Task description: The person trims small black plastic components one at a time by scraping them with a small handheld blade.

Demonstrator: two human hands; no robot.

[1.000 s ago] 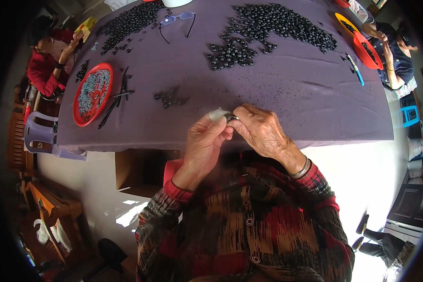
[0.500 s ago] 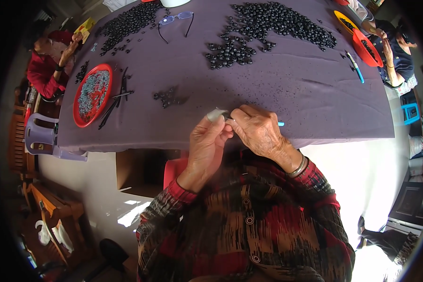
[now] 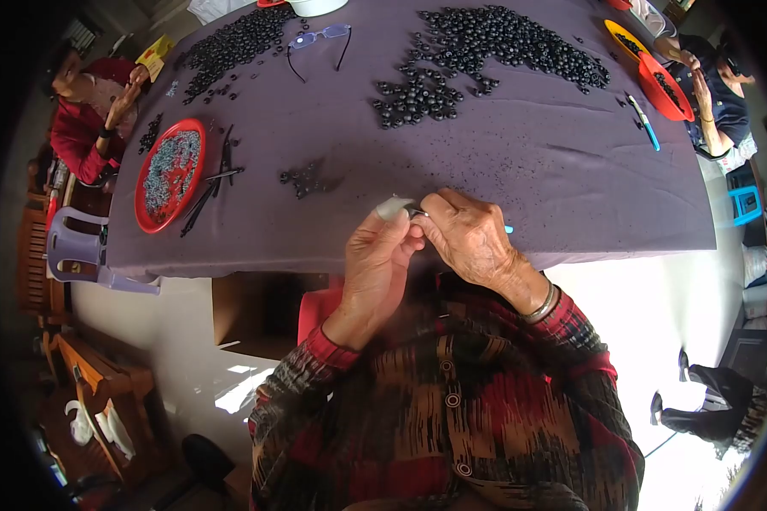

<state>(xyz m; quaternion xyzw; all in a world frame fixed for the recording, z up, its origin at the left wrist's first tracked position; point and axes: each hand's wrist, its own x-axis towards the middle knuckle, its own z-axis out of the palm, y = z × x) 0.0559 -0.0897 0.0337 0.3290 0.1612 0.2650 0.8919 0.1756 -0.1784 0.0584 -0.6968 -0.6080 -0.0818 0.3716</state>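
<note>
Close to the table's near edge, my left hand (image 3: 377, 243) pinches a small black piece (image 3: 413, 210) between thumb and forefinger. A whitish cover (image 3: 392, 208) wraps that fingertip. My right hand (image 3: 469, 234) is closed against the same piece, its fingers curled. From behind it pokes the light-blue end of a slim tool (image 3: 509, 229), whose other end I cannot make out. Left of my hands lies a small cluster of black ring-like parts (image 3: 305, 179). Farther off spreads a large heap of the round black parts (image 3: 486, 43).
A red tray (image 3: 151, 223) of small grey pieces stands at the left beside thin black sticks (image 3: 200, 204). Eyeglasses (image 3: 320, 36), a second black heap (image 3: 230, 51) and a blue-and-white pen-like tool (image 3: 645, 123) lie farther away. Two people sit at the table's sides.
My hands stay almost in place, still pinched together on the small black piece. At the lower right, dark-clothed legs have shifted and show more feet.
</note>
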